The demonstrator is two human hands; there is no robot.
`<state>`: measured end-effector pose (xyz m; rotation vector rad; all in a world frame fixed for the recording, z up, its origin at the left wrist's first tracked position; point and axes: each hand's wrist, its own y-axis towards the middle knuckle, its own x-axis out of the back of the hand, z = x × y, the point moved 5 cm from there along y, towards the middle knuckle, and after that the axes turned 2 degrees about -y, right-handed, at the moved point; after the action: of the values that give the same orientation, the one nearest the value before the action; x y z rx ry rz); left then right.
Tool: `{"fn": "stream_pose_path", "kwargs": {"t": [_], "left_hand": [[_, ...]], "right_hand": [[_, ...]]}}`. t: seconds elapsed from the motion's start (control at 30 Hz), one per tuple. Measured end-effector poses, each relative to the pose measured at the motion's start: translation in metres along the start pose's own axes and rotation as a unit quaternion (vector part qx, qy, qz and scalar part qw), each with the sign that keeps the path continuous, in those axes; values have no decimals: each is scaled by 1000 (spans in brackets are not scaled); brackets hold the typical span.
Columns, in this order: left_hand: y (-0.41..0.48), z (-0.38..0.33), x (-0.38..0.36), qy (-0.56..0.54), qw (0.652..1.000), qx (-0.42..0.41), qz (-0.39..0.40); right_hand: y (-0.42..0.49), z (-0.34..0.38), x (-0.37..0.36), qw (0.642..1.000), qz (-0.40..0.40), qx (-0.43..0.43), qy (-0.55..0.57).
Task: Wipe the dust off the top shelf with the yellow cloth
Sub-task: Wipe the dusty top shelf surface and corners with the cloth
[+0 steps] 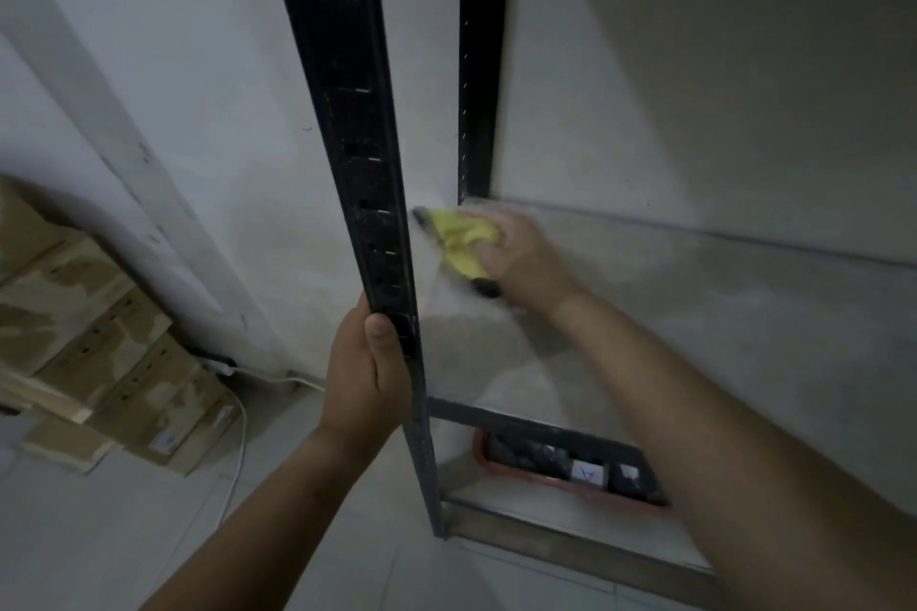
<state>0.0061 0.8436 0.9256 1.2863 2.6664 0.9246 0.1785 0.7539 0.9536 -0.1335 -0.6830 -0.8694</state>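
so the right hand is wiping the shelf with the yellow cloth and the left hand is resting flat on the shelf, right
Not quite. The head view shows the left hand gripping the black upright post, not lying flat on the shelf. The right hand does press the yellow cloth onto it.

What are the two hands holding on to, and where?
The right hand grips the bunched middle of the yellow cloth on the shelf. The left hand wraps the black front post just above shelf level.

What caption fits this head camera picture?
Right hand wipes the dusty shelf with a yellow cloth; left hand grips the black post.
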Motion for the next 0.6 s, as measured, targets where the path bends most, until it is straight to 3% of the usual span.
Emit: {"fn": "stream_pose_path", "kwargs": {"t": [0.1,0.2,0.33,0.6], "left_hand": [[1,-2,-1,-21,1000,1,14],[1,-2,-2,-33,999,7,15],[1,1,-2,-35,999,7,12],[0,1,-1,-28,1000,-3,7]], "right_hand": [[-32,-47,91,979,-141,-74,-124],[-81,-93,156,947,-182,-145,-223],[-129,-127,161,932,-150,-186,-271],[-116,-106,120,914,-101,-149,-364]]}}
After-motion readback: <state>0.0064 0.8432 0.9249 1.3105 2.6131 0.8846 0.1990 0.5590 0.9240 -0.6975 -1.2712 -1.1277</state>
